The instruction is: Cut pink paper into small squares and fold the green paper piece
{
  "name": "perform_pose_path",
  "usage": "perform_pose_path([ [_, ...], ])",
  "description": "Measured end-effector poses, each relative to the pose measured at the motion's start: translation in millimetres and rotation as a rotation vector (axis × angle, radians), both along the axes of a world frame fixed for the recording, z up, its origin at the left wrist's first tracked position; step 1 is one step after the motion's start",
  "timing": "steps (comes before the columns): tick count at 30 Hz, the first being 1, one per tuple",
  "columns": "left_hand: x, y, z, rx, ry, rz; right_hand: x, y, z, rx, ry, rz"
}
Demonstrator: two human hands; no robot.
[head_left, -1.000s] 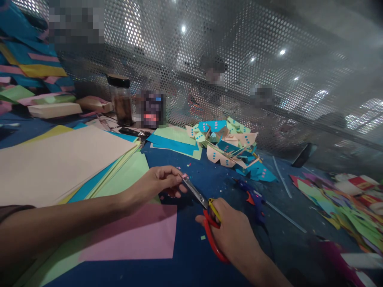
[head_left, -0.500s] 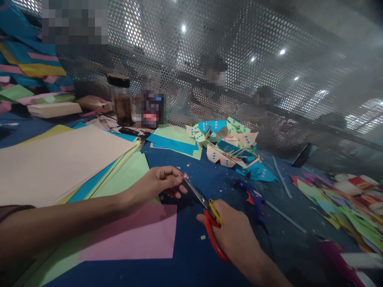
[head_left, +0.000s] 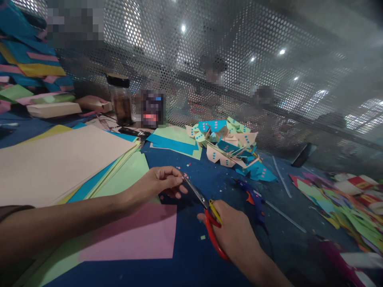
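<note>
Nearby, paper scraps (head_left: 186, 175), a glue gun (head_left: 259, 208) just rightward; right fingers (head_left: 220, 207) round scissors (head_left: 204, 201), left fingers (head_left: 172, 181) pressed together

Perforated screen (head_left: 233, 40), bright lights (head_left: 183, 28), blue tabletop (head_left: 191, 263)

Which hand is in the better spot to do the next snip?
Probably the right hand: it grips the scissors. The left hand is at the far end of the blades, so it looks better placed for steadying something there. I can't tell whether it pinches anything.
</note>
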State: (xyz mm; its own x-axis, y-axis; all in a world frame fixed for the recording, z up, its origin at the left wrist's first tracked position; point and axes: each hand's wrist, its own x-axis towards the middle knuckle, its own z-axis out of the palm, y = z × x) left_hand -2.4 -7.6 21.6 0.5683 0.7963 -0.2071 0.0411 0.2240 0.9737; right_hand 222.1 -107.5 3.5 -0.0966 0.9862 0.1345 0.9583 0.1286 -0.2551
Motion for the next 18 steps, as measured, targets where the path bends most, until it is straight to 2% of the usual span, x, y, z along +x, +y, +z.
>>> perform_pose_path([
  [12, -1.1, 2.1, -2.5, 0.0, 0.007, 0.001, -0.2, 1.1, 3.2, -0.041, -0.03, -0.079],
  [18, -1.8, 3.4, -5.5, 0.007, -0.007, 0.003, 2.0, -0.1, 1.9, 0.001, -0.039, -0.047],
])
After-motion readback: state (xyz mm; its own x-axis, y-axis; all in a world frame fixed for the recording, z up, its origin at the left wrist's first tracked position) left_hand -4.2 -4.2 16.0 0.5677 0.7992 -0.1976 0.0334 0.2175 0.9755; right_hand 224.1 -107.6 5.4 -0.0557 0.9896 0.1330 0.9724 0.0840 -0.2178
